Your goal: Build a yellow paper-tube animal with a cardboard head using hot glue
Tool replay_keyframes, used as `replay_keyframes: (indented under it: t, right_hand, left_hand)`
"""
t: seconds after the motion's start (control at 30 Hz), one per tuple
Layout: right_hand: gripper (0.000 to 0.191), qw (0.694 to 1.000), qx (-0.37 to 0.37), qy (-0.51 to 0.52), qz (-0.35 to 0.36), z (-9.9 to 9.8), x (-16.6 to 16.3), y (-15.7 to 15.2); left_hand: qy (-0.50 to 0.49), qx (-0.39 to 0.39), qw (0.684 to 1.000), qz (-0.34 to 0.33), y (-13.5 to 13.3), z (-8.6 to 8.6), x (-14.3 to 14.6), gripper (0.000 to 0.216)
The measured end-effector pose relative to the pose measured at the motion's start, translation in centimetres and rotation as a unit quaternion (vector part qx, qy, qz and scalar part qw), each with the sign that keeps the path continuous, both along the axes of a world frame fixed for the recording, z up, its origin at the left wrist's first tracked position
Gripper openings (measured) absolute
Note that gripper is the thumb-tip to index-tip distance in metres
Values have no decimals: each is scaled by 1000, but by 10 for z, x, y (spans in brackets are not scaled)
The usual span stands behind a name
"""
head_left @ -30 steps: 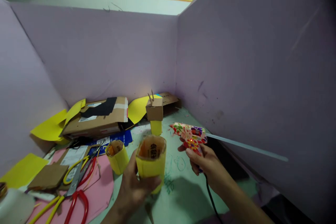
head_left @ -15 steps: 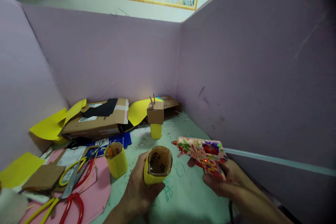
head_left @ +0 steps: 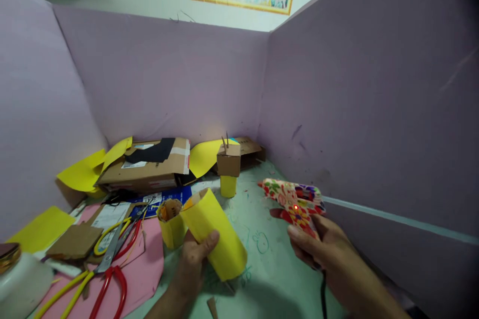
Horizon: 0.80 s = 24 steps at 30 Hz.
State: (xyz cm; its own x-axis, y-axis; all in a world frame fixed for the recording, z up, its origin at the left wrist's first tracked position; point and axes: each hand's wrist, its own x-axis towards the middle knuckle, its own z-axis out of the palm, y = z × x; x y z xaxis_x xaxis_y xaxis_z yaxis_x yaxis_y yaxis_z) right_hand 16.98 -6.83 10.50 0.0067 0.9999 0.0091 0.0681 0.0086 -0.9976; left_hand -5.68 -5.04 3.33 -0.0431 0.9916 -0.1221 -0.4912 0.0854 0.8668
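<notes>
My left hand (head_left: 196,259) is wrapped round a yellow paper-covered cardboard tube (head_left: 215,234), which is tilted with its open end up to the left. A small pointed brown piece shows under its lower end. My right hand (head_left: 314,244) grips a flower-patterned hot glue gun (head_left: 294,199); its nozzle points left and a red light glows on its side. Behind my left hand stands a shorter yellow tube (head_left: 172,224) with brown card inside. Farther back, a small cardboard box (head_left: 228,160) with two thin sticks on top sits on a yellow base (head_left: 228,186).
On the left lie yellow-handled scissors (head_left: 78,289), red-handled scissors (head_left: 112,279), pink paper (head_left: 149,264) and a cardboard piece (head_left: 75,241). A white jar (head_left: 24,279) stands at the left edge. A flattened carton (head_left: 149,169) lies at the back. Purple partitions (head_left: 168,70) enclose the table.
My left hand has tipped the tube from showing its opening to lying slanted, side towards me. The glue gun has shifted slightly up within the view.
</notes>
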Motion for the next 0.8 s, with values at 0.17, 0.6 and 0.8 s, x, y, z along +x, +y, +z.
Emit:
replay_keyframes:
  t: [0.17,0.6,0.8]
  right_hand:
    - [49,996,-48,79,-15,-24,-14,14]
    - [45,990,-74,114,-35,-37,-15,17]
    - [36,985,-79,146,-51,-40,-18,14]
  left_hand:
    - [-45,-41,998,29,-1,8,10,67]
    - [-125,-137,980,68,1,16,13,25]
    - [-152,-197,967,62,6,20,14,17]
